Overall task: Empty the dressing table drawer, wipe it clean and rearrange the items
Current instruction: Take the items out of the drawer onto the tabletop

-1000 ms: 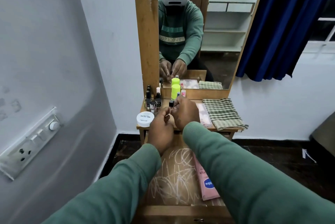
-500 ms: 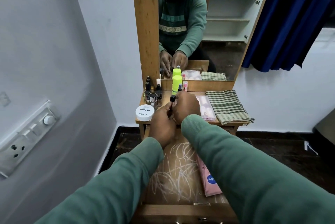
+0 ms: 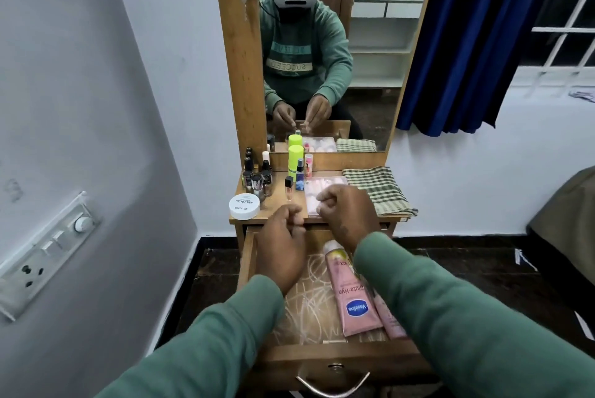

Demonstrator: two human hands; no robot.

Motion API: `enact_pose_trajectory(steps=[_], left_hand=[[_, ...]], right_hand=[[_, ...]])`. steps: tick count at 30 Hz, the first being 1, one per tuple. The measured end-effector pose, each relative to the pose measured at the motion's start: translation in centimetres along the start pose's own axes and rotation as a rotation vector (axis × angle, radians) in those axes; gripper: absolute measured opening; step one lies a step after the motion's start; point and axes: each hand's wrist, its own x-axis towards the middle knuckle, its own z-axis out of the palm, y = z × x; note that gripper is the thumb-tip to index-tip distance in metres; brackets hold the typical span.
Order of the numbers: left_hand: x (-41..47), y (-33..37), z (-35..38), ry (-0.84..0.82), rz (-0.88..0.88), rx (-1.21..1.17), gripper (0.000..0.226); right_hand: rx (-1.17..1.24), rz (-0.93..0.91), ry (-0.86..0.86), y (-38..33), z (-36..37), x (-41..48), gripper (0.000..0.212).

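While my left hand [image 3: 283, 246] and right hand [image 3: 349, 214] hover at the desk's [image 3: 273, 208] front edge, both hands are curled, nothing visible in them. Beneath, the drawer [image 3: 338, 355] stands open, two pink tubes [image 3: 354, 298] lying along its right side; a vial [image 3: 288, 187] stands on the desk.

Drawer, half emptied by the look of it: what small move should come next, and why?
Probably the right hand drops to the Vaseline tube and lifts it onto the table top. The drawer holds that tube and a second pink tube, and both hands appear to hold nothing, the left hand included.
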Motion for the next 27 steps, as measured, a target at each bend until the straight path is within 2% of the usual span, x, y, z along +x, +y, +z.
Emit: enact_pose_trajectory(steps=[4, 7, 9, 10, 12, 15, 24, 27], left_hand=[[-3.8, -0.1, 2.1, -0.172, -0.135, -0.056, 0.024], [-5.3, -1.3, 4.1, -0.298, -0.279, -0.034, 0.014], [-5.6, -1.8, 4.9, -0.372, -0.329, 0.010, 0.018], [-5.7, -1.8, 5.2, -0.408, -0.347, 0.039, 0.022], [-5.6, -1.4, 5.4, -0.425, -0.363, 0.079, 0.022], [-5.5, -1.4, 5.6, -0.434, -0.370, 0.118, 0.019], [-5.6, -1.8, 5.9, -0.423, -0.428, 0.123, 0.024], [-5.8, -1.3, 5.6, -0.414, -0.414, 0.164, 0.018]], right_hand=[[-0.066, 0.079, 0.006, 5.1, -1.1, -4.9, 0.008], [-0.140, 0.179, -0.072, 8.0, -0.9, -7.6, 0.012], [-0.198, 0.189, -0.139, 8.7, -0.5, -8.7, 0.007], [-0.232, 0.177, -0.166, 8.9, -0.2, -9.0, 0.016], [-0.283, 0.151, -0.192, 8.9, 0.2, -9.2, 0.026], [-0.339, 0.116, -0.217, 8.9, 0.5, -9.3, 0.029], [-0.314, 0.133, -0.263, 9.2, 1.5, -9.4, 0.027], [-0.317, 0.131, -0.267, 9.3, 1.5, -9.4, 0.029]])
